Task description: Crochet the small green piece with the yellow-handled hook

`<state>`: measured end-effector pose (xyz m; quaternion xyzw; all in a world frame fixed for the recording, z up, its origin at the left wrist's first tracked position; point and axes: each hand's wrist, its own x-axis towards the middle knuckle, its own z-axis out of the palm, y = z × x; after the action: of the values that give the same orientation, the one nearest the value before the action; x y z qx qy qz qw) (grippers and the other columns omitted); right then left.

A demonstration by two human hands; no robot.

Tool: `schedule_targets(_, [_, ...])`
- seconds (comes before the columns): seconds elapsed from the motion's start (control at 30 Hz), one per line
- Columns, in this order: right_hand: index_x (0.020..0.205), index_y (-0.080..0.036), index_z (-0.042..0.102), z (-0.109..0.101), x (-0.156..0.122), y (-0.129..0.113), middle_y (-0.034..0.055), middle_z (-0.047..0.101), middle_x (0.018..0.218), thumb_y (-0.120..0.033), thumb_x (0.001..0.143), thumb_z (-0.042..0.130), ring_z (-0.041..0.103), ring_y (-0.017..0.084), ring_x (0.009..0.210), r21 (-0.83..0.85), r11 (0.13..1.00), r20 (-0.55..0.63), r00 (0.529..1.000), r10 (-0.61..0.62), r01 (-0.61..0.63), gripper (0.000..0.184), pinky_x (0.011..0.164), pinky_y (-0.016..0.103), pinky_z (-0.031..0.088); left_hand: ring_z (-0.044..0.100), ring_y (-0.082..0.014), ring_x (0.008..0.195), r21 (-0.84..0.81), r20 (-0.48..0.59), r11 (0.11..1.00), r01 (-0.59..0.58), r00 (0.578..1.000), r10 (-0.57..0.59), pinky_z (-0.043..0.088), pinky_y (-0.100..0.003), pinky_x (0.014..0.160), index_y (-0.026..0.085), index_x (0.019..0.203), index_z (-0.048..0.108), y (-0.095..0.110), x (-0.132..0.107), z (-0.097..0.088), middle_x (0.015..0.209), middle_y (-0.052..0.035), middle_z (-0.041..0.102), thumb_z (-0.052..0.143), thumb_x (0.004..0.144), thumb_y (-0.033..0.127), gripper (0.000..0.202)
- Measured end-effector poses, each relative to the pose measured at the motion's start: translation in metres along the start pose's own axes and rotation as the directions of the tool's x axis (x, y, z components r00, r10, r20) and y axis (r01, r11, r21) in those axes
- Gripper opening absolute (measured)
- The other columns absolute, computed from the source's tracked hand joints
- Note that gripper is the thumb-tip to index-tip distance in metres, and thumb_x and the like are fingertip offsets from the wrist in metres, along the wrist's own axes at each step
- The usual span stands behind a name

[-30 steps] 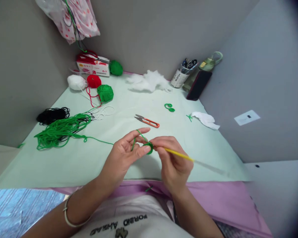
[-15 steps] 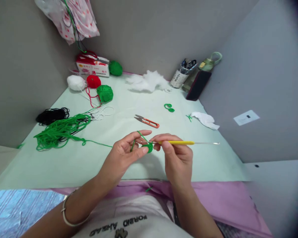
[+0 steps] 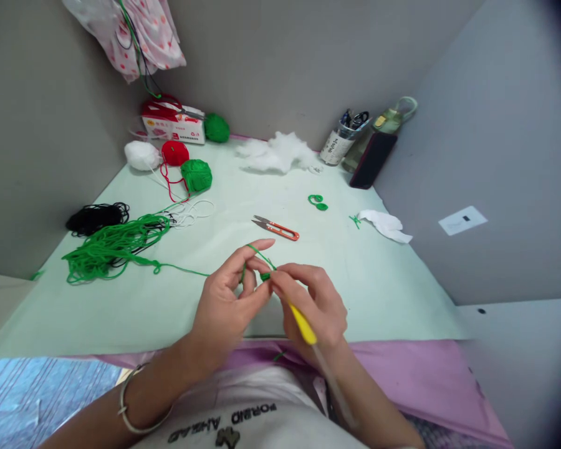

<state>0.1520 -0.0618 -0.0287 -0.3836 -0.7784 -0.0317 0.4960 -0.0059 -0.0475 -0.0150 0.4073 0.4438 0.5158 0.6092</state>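
Between the thumb and fingers of my left hand (image 3: 231,293) is pinched a small green crochet piece (image 3: 265,276), mostly covered by fingertips. Green yarn (image 3: 257,252) runs over my raised left index finger and down to the piece. My right hand (image 3: 315,302) grips a yellow-handled crochet hook (image 3: 303,323), its handle slanting down toward me and its rear metal end blurred. The hook's working tip meets the piece where both hands come together; fingers partly hide it. Beyond my hands lie orange thread snips (image 3: 277,228) on the table.
A loose heap of green yarn (image 3: 116,246) and a black yarn bundle (image 3: 98,218) lie left. Farther back are a green ball (image 3: 197,175), a red ball (image 3: 174,153) and white stuffing (image 3: 278,153). A phone (image 3: 373,160) leans by a pen cup (image 3: 337,144) at right.
My right hand has turned and moved left, swinging the hook from level to slanting down toward me. My left hand has shifted slightly left; the green piece is now more covered.
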Motion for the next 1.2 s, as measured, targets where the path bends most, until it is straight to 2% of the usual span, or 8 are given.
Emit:
schedule_targets(0.13, [0.121,-0.030,0.077,0.001,0.001,0.002,0.0075,0.079,0.105,-0.012,0.103,0.060,0.075,0.021,0.089,0.174,0.972,-0.079,0.982,0.172,-0.156,0.031,0.074,0.037,0.063,0.033,-0.0049,0.053,-0.293,0.234,0.916,0.275,0.949,-0.210,0.043,-0.021,0.064,0.021,0.125,0.080,0.006,0.006,-0.004,0.065,0.0080,0.053,0.092,0.080,0.031,0.047])
schedule_targets(0.2, [0.112,-0.028,0.079,-0.001,0.006,0.003,0.0048,0.078,0.094,-0.016,0.105,0.058,0.071,0.018,0.078,0.420,0.863,-0.100,0.931,0.352,-0.282,0.025,0.069,0.035,0.061,0.023,-0.0032,0.049,-0.342,0.254,0.891,0.300,0.942,-0.219,0.043,-0.021,0.065,0.021,0.121,0.083,0.009,0.009,-0.006,0.061,0.0104,0.047,0.090,0.083,0.028,0.039])
schedule_targets(0.27, [0.104,-0.027,0.080,-0.002,0.011,0.004,0.0038,0.077,0.089,-0.022,0.106,0.059,0.069,0.017,0.074,0.588,0.729,-0.061,0.880,0.471,-0.350,0.022,0.064,0.034,0.058,0.032,-0.0038,0.053,-0.339,0.246,0.907,0.251,0.954,-0.172,0.044,-0.021,0.067,0.024,0.119,0.084,0.010,0.010,-0.007,0.067,0.0074,0.055,0.091,0.081,0.026,0.039])
schedule_targets(0.4, [0.103,-0.026,0.082,0.001,0.015,0.004,0.0055,0.080,0.097,-0.024,0.105,0.064,0.073,0.019,0.085,0.634,0.671,0.046,0.885,0.463,-0.384,0.018,0.068,0.033,0.059,0.059,-0.0119,0.081,-0.264,0.231,0.951,0.159,0.968,-0.098,0.045,-0.023,0.079,0.029,0.119,0.084,0.004,0.008,-0.005,0.089,0.0000,0.069,0.092,0.082,0.029,0.038])
schedule_targets(0.7, [0.104,-0.026,0.081,-0.003,0.009,0.002,0.0033,0.076,0.093,-0.017,0.104,0.063,0.069,0.016,0.080,0.553,0.751,-0.040,0.888,0.457,-0.362,0.020,0.070,0.032,0.057,0.052,-0.0107,0.075,-0.173,0.113,0.982,0.073,0.992,-0.054,0.044,-0.024,0.079,0.031,0.128,0.078,-0.001,0.006,-0.005,0.084,0.0044,0.063,0.091,0.083,0.027,0.047])
schedule_targets(0.9, [0.094,-0.023,0.079,-0.004,0.012,0.010,0.0031,0.075,0.085,-0.029,0.105,0.063,0.066,0.015,0.068,0.694,0.576,0.039,0.822,0.569,-0.432,0.019,0.063,0.030,0.058,0.053,-0.0129,0.077,-0.181,0.203,0.975,0.126,0.975,-0.089,0.045,-0.025,0.077,0.026,0.122,0.082,0.004,0.005,-0.007,0.086,0.0009,0.064,0.089,0.085,0.032,0.038])
schedule_targets(1.03, [0.099,-0.025,0.081,0.002,0.012,0.007,0.0045,0.079,0.092,-0.024,0.104,0.064,0.073,0.018,0.083,0.637,0.654,0.046,0.867,0.497,-0.408,0.018,0.071,0.033,0.062,0.059,-0.0165,0.086,-0.178,0.224,0.977,0.118,0.972,-0.077,0.048,-0.029,0.085,0.026,0.122,0.083,0.003,0.005,-0.002,0.093,-0.0021,0.069,0.088,0.085,0.030,0.038])
schedule_targets(1.2, [0.117,-0.031,0.080,0.004,0.002,0.001,0.0059,0.079,0.107,-0.010,0.100,0.066,0.075,0.019,0.091,0.264,0.939,-0.063,0.968,0.245,-0.220,0.031,0.074,0.034,0.064,0.054,-0.0109,0.072,-0.274,0.153,0.949,0.157,0.981,-0.118,0.046,-0.024,0.075,0.026,0.124,0.082,0.002,0.005,0.002,0.087,0.0008,0.070,0.093,0.079,0.028,0.046])
